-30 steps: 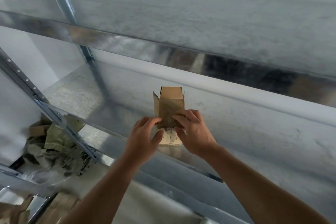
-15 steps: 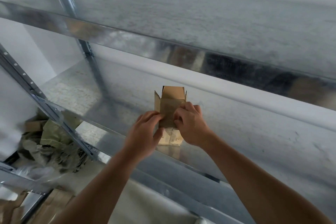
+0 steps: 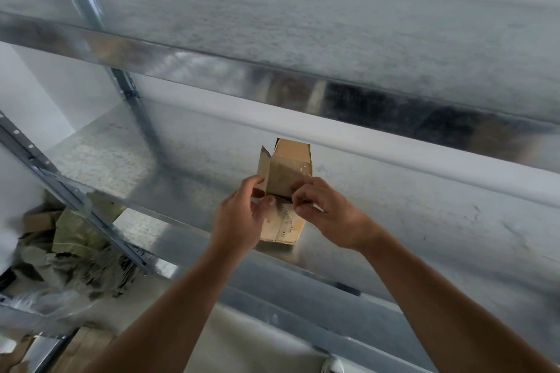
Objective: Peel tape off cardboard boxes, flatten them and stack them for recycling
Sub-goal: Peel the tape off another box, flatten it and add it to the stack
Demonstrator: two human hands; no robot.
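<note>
A small brown cardboard box stands on a metal shelf, its top flaps standing up and open. My left hand holds the box's left side, thumb on the front face and fingers curled at the left flap. My right hand is at the right side, its fingertips pinching the near flap's lower edge. Whether tape is between the fingers is too small to tell.
An upper shelf beam crosses above the box. A slanted upright runs down the left. Crumpled olive paper and cardboard scraps lie on the lower level at left. Flat cardboard shows at bottom left.
Both hands have shifted slightly on the box. My right hand's fingers have curled tighter onto the near flap and my left thumb has come onto the front face.
</note>
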